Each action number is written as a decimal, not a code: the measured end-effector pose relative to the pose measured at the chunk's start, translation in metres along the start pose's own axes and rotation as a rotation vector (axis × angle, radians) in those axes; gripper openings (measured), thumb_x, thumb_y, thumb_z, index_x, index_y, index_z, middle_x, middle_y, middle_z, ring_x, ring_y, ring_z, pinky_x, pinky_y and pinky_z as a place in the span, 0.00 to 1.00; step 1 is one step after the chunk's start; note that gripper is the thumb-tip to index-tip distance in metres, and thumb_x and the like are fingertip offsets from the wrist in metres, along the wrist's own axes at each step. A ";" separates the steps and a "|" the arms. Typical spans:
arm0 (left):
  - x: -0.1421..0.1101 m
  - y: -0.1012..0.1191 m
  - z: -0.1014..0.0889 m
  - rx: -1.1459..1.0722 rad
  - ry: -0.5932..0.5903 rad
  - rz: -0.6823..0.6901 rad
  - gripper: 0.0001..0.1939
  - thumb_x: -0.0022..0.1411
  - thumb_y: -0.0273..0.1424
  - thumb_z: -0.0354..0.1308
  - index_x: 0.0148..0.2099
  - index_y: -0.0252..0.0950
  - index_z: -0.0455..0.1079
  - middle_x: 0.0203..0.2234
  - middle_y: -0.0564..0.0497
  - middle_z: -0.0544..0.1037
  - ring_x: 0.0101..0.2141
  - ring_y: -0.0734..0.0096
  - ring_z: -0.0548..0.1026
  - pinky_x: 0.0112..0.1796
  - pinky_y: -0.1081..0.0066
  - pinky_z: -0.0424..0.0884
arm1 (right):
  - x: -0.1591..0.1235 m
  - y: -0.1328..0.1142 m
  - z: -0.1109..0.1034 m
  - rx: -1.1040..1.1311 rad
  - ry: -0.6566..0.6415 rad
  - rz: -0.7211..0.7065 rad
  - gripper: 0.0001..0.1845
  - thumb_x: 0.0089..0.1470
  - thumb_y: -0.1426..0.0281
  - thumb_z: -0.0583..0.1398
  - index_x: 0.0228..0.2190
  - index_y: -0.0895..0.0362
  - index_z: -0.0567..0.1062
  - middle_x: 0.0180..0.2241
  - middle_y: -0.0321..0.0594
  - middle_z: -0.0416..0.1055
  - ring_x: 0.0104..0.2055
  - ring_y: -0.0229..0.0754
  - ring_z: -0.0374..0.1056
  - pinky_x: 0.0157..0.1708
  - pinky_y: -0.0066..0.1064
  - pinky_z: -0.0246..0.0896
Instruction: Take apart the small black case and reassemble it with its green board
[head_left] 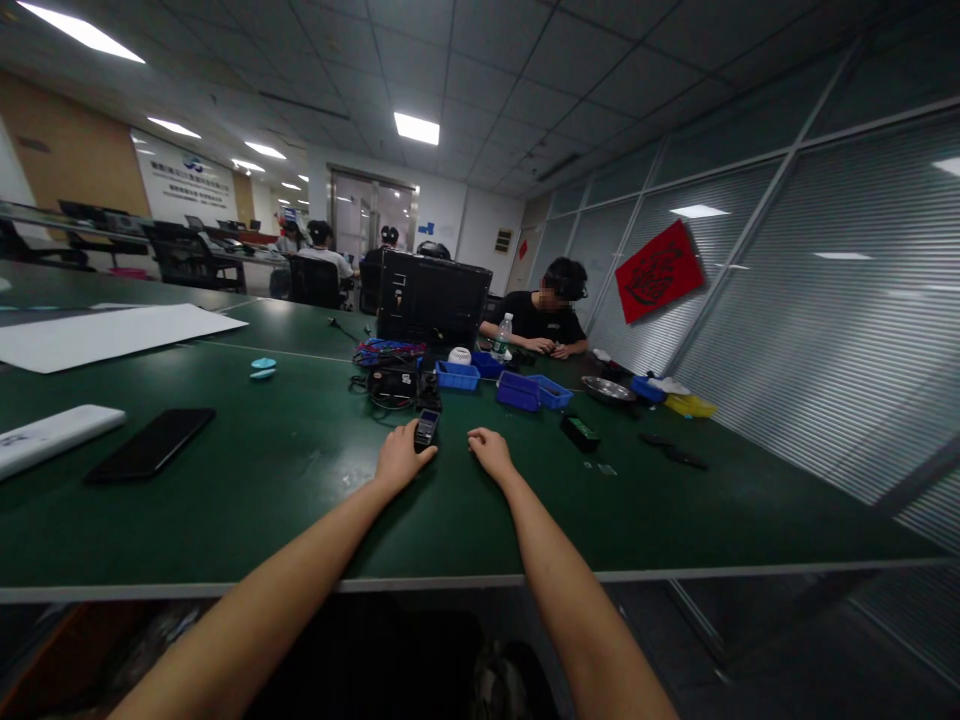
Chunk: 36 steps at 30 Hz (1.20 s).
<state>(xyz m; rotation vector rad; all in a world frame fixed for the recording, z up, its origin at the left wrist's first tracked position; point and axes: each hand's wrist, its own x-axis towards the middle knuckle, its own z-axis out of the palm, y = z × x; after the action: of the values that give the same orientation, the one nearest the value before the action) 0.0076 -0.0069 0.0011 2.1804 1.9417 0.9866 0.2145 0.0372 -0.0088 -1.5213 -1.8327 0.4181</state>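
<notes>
While left hand [399, 458] grips small device [427, 427], right hand [492, 453] nearby.

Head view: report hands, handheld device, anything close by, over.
Left hand holding small screened device. Right hand apart, fingers curled. Black cabled unit close beyond device.

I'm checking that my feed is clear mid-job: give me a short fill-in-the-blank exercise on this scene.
1. Of the left hand and the right hand, only the ____ one holds the small dark device.
2. The tabletop is coloured ____.
3. The long object beside the flat black slab is coloured ____.
4. The large sign bears dark characters on a ____ background.

Missing words: left; green; white; red.
</notes>
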 end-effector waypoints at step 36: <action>0.000 -0.002 0.001 -0.160 -0.202 0.156 0.35 0.48 0.26 0.52 0.60 0.37 0.52 0.46 0.49 0.72 0.45 0.66 0.69 0.44 0.72 0.62 | -0.020 -0.063 0.025 -0.233 0.083 0.052 0.41 0.45 0.55 0.56 0.56 0.62 0.53 0.48 0.52 0.64 0.49 0.51 0.60 0.44 0.37 0.56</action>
<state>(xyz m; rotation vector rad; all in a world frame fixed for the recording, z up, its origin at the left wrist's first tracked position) 0.0065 -0.0062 -0.0007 2.2677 1.5716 0.8678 0.1527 0.0071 0.0082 -1.7189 -1.8299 0.1664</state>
